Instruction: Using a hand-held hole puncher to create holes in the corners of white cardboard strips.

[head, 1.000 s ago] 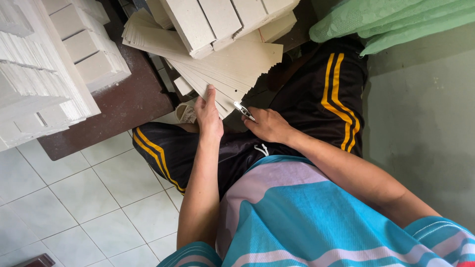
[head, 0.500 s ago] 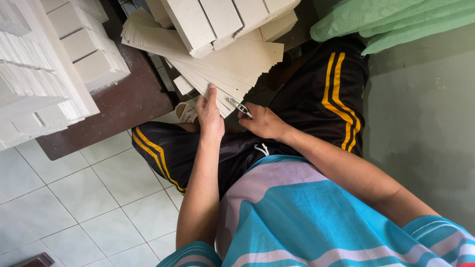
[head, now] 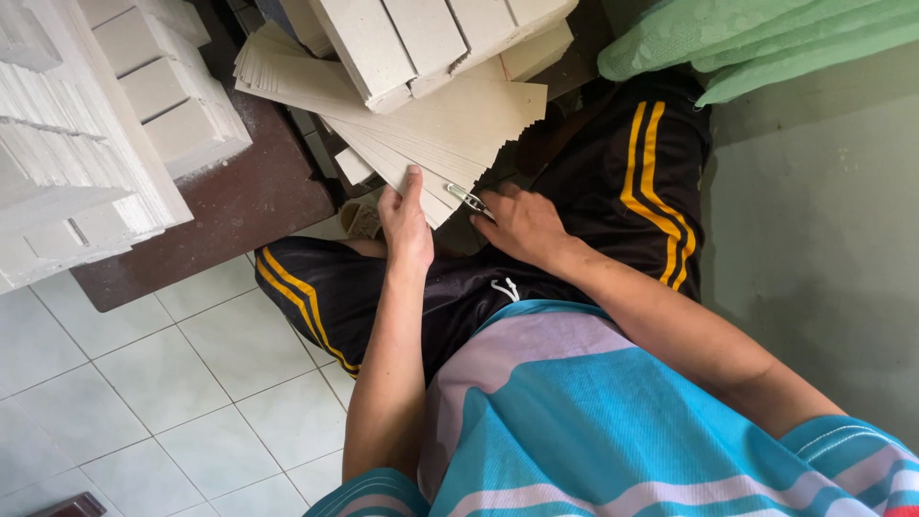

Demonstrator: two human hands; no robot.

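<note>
1. The person sits with legs in black shorts with yellow stripes (head: 661, 182), wearing a blue and pink striped shirt (head: 574, 421), and looks down at both hands.
2. The left hand (head: 407, 220) is at about 10 o'clock from the lap. Its fingers are closed on the near edge of a fanned stack of beige card sheets (head: 431, 124), thumb on top, grasping the bottom corner of the stack.
3. The right hand (head: 522, 225) lies just beside the left, at 3 o'clock from it. It is clenched around a small metal tool (head: 467, 198); the shiny tip sticks out toward 10 o'clock and touches the edge of the sheets. What kind of tool it is I cannot tell.
4. The card sheets spread from the hands up toward 11 o'clock, where white foam blocks (head: 421, 38) rest on top of them.
5. At 9 o'clock from the hands, a dark brown counter (head: 239, 206) carries tall stacks of white sheets (head: 77, 163).
6. At 1 o'clock, green mesh material (head: 756, 38) lies against a grey wall (head: 823, 239).
7. At 7 o'clock is a white tiled floor (head: 144, 383).
</note>
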